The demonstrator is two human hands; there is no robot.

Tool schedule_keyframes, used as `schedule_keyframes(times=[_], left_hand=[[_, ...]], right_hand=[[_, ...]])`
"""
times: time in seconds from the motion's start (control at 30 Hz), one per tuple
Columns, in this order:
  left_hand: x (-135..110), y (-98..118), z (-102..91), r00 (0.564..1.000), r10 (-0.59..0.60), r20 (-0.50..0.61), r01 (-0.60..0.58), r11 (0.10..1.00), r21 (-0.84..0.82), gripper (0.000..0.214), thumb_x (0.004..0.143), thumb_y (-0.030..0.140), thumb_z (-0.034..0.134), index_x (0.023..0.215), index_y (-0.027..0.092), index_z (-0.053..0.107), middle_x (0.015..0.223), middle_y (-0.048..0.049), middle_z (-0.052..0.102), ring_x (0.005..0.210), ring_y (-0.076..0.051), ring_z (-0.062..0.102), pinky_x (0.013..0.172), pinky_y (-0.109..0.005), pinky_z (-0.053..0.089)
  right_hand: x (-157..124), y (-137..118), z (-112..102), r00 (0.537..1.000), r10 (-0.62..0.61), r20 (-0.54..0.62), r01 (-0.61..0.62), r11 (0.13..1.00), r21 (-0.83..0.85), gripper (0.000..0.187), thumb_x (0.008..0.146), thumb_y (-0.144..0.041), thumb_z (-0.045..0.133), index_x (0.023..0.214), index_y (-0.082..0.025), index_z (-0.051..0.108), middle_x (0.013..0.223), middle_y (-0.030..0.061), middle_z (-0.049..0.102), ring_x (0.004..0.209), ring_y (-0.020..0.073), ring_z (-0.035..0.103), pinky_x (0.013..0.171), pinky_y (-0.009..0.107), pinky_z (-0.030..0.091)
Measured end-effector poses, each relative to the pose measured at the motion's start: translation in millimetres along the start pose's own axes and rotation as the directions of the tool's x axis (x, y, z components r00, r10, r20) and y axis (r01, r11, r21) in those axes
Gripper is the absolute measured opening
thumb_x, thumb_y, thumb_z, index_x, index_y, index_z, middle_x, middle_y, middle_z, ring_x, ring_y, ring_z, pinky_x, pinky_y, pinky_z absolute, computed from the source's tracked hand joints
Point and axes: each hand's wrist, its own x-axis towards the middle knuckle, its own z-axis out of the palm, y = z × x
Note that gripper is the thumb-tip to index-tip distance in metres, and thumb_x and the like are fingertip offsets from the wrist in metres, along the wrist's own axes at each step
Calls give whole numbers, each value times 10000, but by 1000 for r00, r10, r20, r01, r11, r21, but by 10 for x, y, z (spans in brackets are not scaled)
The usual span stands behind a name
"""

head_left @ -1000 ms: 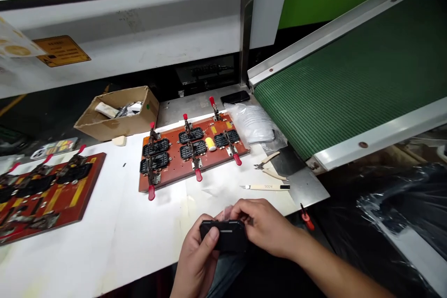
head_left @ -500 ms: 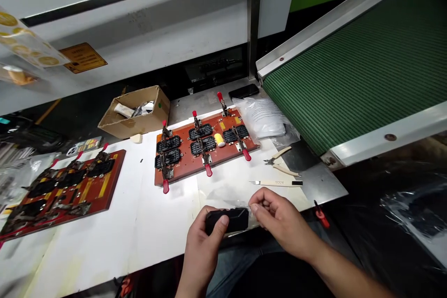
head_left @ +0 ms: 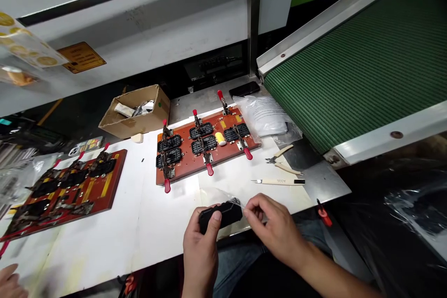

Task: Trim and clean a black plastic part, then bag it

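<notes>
My left hand (head_left: 202,242) grips a black plastic part (head_left: 223,215), thumb on top and fingers beneath, just above the front edge of the table. At the part's right end, my right hand (head_left: 270,223) pinches the edge of a thin clear plastic film (head_left: 240,203). The film stretches between its fingertips and the part; whether it is a bag or a peeling sheet I cannot tell. Beyond my hands lie a craft knife (head_left: 279,181) and a pair of nippers (head_left: 281,160) with pale handles.
A red-brown fixture board (head_left: 185,169) holds several black parts under red-handled clamps; a second board (head_left: 113,186) stands left. Behind are a cardboard box (head_left: 132,125), a clear bag (head_left: 268,118) and a phone (head_left: 244,89). A green conveyor (head_left: 349,65) rises right. Another person's hand (head_left: 12,281) shows bottom left.
The black part has tilted, its right end higher, and moved slightly left with my left hand. My right hand has shifted a little left and down. Another person's hand has come in at bottom left.
</notes>
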Motion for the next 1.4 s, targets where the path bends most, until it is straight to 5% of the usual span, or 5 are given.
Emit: schedule_keyframes(times=[0.27, 0.57, 1.0, 1.23, 1.4], left_hand=[[-144, -168, 199, 991, -47, -128, 43, 998, -37, 418, 887, 582, 742, 1049, 204, 671, 1014, -47, 756, 973, -219, 711, 896, -319, 581], [-148, -52, 19, 853, -93, 513, 74, 996, 58, 559, 1019, 498, 568, 1555, 349, 514, 1745, -19, 334, 1636, -247, 267, 1374, -477, 190], [-123, 2, 10, 998, -37, 48, 32, 994, 103, 608, 764, 571, 858, 1298, 307, 736, 1448, -56, 688, 1354, -292, 627, 1158, -384, 523], [-262, -23, 21, 983, -145, 108, 149, 989, -23, 618, 654, 514, 958, 1211, 307, 789, 1240, -46, 786, 1194, -259, 703, 1079, -318, 546], [-218, -155, 61, 955, -53, 291, 78, 994, -75, 262, 791, 481, 873, 819, 226, 820, 850, -35, 759, 724, -170, 700, 678, -267, 580]], right_hand=[[-234, -107, 324, 965, -258, -43, 260, 964, 56, 267, 1029, -173, 548, 1268, -254, 634, 1047, 49, 725, 936, 171, 685, 841, 308, 572], [-41, -146, -1, 991, -119, 58, 93, 937, 336, 305, 1058, -261, 538, 1284, -325, 733, 1096, 28, 707, 1028, 139, 684, 923, 272, 559], [-385, -121, 127, 968, 76, 239, -186, 856, 482, 255, 1012, -468, 602, 988, -218, 645, 825, 13, 692, 724, 130, 625, 695, 266, 492], [-318, 132, 67, 913, 292, 284, -386, 398, 832, 497, 865, -643, 767, 960, -171, 641, 800, 5, 626, 670, 104, 544, 610, 233, 437], [-155, 258, -194, 939, 317, 137, -278, 457, 845, 419, 857, -543, 816, 805, -157, 661, 719, -9, 605, 644, 104, 517, 617, 241, 417]])
